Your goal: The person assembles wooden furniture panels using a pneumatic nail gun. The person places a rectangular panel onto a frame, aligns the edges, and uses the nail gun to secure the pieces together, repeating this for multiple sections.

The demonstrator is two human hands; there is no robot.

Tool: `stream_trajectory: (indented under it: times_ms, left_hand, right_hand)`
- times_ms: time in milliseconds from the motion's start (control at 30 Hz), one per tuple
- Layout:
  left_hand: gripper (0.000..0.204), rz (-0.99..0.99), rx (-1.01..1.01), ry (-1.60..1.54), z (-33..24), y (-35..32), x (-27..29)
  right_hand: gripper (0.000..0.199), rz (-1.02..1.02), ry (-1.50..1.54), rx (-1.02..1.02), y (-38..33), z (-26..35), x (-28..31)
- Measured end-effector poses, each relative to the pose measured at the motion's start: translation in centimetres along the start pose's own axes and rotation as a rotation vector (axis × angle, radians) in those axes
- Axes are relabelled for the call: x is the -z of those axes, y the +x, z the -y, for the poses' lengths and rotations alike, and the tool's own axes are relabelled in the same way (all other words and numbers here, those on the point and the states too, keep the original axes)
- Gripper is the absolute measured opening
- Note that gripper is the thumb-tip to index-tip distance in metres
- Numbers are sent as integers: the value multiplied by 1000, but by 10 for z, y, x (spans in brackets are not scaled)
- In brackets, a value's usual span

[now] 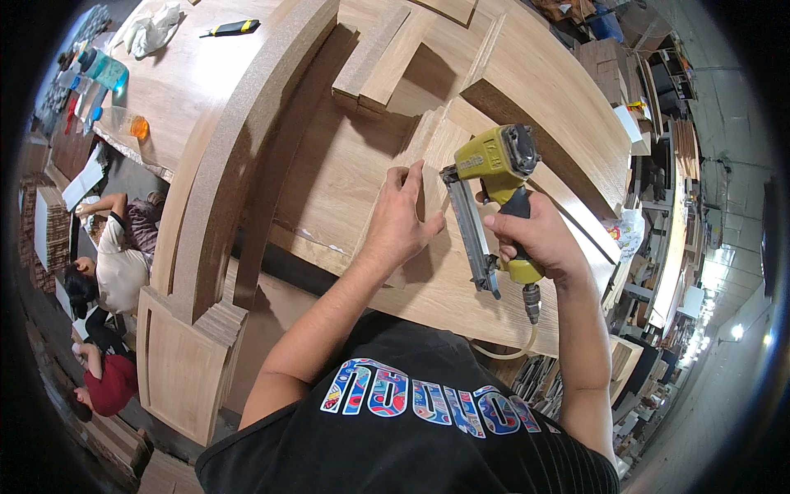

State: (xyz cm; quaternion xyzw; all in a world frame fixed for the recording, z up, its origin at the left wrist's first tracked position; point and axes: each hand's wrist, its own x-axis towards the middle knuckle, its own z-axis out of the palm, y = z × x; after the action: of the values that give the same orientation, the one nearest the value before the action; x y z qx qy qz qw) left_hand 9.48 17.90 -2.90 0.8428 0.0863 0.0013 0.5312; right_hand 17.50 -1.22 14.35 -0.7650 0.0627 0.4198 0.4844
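Observation:
My right hand [539,235] is wrapped round the handle of a yellow-green pneumatic nail gun [498,156], its magazine slanting down toward me. An air hose [514,356] runs from the fitting at the handle's base. My left hand [403,212] grips the edge of a narrow wooden strip [429,132], the thumb on one side and the fingers on the other. The strip lies on a light wood-grain panel [329,160]. The gun's nose is close to the strip, just right of my left fingers; whether it touches cannot be seen.
A tall curved stack of boards [234,156] stands left of my hands. Short wooden blocks [387,62] lie beyond, and a large panel [551,90] at the right. A utility knife [232,28] and bottle [107,70] are at far left. Two people [119,263] are beyond the left edge.

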Motion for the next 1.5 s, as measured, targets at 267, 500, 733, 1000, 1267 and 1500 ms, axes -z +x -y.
stream_trajectory:
  times_ms: [267,500,733,1000,1267,1500]
  left_hand:
    - [99,20,33,-20,-5,0,7]
    - [93,-1,12,64,4,-63,22]
    - [79,-220,-33,151,28,-162,19]
    - [71,-372,-107,210,35,-163,8]
    - [66,-404,-136,200,39,-160,7]
    - [64,-392,-146,192,40,-160,9]
  right_hand:
    - [19,-24,-29,27,-9,2,-13]
    - [20,48,-46,-38,-38,-24,-27]
    - [22,43,-109,-57,-50,-31,-48]
    - [23,44,-146,-37,-53,-34,-51]
    - [34,40,-148,-55,-66,-44,-57]
    - [42,102,-172,-135,-87,-50,-80]
